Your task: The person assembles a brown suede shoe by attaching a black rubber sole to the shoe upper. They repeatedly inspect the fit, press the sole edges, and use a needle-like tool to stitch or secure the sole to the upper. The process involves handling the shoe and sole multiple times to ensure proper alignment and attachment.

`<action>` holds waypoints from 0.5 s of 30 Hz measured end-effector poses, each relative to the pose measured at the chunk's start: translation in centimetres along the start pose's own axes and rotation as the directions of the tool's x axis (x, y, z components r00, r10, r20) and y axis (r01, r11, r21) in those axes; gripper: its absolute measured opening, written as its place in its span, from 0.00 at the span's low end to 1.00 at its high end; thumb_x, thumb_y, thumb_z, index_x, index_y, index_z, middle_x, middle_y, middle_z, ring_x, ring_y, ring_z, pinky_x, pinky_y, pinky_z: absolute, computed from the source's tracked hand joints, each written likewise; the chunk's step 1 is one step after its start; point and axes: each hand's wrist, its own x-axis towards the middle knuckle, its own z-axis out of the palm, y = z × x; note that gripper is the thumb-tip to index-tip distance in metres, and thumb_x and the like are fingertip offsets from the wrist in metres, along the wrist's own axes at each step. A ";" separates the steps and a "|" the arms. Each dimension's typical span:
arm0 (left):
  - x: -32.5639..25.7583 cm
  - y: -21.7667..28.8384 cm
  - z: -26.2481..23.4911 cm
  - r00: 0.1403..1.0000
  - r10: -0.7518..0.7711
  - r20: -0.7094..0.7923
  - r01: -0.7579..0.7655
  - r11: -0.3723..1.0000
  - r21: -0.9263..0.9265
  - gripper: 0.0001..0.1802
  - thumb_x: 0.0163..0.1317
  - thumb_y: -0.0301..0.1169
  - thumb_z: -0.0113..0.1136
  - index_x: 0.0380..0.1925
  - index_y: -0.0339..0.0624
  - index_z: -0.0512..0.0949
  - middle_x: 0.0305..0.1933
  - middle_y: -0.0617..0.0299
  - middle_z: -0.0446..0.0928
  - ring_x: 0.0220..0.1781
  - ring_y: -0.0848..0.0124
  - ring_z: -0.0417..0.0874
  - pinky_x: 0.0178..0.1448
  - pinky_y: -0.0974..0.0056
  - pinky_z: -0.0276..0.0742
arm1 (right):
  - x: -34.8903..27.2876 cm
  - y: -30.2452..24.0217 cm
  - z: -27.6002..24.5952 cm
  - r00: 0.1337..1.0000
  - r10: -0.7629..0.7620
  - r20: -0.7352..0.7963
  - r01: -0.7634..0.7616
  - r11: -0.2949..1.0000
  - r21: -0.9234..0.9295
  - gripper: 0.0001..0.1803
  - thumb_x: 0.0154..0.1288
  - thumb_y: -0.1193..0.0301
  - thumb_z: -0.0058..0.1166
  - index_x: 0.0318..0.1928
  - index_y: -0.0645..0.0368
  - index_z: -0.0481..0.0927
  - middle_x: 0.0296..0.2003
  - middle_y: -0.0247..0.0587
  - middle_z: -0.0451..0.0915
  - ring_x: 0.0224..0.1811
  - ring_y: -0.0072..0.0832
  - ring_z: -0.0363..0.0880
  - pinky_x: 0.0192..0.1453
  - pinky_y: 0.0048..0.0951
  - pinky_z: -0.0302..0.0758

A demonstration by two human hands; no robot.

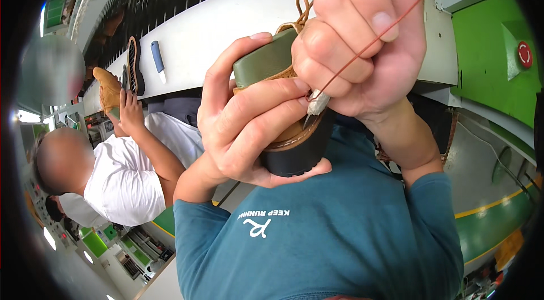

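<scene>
My left hand [243, 113] is wrapped around a shoe [262, 66] with an olive-green collar, brown leather, pale welt stitching and a thick black sole. A brown lace loop sticks up at its far side. My right hand [362, 45] is closed in a fist around a stitching awl [318, 104] with a white wrapped handle. Its thin metal tip meets the shoe's edge just above the sole, beside my left fingertips. Reddish-brown thread [362, 50] runs across my right fist down to the awl's lower end.
A blue-handled knife [157, 56] and a dark shoe sole [135, 67] lie on the white table [209, 16]. At the left, a co-worker in a white shirt [124, 189] handles a tan shoe [107, 90]. A green machine panel [481, 39] with a red button [525, 54] stands at the right.
</scene>
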 end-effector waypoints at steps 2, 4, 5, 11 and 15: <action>0.5 -0.3 0.0 1.000 0.012 0.000 -0.012 1.000 -0.021 0.45 0.47 0.63 0.89 0.49 0.36 0.87 0.48 0.48 0.88 0.59 0.36 0.88 0.68 0.22 0.81 | 0.4 -0.2 -0.2 1.000 0.023 0.009 -0.023 1.000 -0.001 0.34 0.88 0.42 0.47 0.25 0.52 0.72 0.16 0.24 0.61 0.14 0.14 0.55 0.19 0.24 0.54; 0.6 -0.5 -0.2 1.000 0.017 0.018 -0.016 0.999 -0.028 0.45 0.45 0.63 0.91 0.50 0.37 0.87 0.49 0.48 0.88 0.61 0.36 0.87 0.71 0.23 0.79 | 1.0 -0.7 -0.3 0.998 0.057 0.026 -0.057 0.998 -0.004 0.36 0.88 0.40 0.47 0.25 0.52 0.72 0.16 0.24 0.61 0.14 0.14 0.55 0.19 0.24 0.53; 0.6 -0.2 -0.5 0.999 0.014 0.038 -0.013 1.000 -0.020 0.46 0.43 0.62 0.92 0.51 0.37 0.87 0.49 0.48 0.88 0.63 0.37 0.86 0.73 0.23 0.78 | 1.4 -0.9 -0.3 0.996 0.080 0.039 -0.080 0.997 -0.008 0.36 0.88 0.40 0.47 0.24 0.53 0.72 0.16 0.24 0.61 0.14 0.14 0.55 0.19 0.24 0.53; 0.7 0.8 -1.2 0.994 -0.101 0.034 0.099 0.994 0.054 0.31 0.42 0.52 0.86 0.37 0.37 0.93 0.41 0.57 0.92 0.54 0.35 0.89 0.64 0.32 0.86 | 4.5 -2.9 -0.4 0.929 0.349 0.127 -0.346 0.937 -0.046 0.41 0.87 0.35 0.47 0.22 0.53 0.72 0.14 0.25 0.60 0.13 0.16 0.56 0.18 0.25 0.52; -1.3 2.2 -2.1 0.973 -0.195 0.124 0.193 0.981 0.029 0.31 0.40 0.52 0.86 0.39 0.40 0.93 0.45 0.58 0.92 0.57 0.34 0.88 0.62 0.35 0.87 | 4.1 -4.3 1.8 0.909 0.409 -0.082 -0.406 0.822 -0.398 0.40 0.87 0.36 0.48 0.24 0.55 0.76 0.16 0.29 0.68 0.15 0.16 0.61 0.18 0.22 0.55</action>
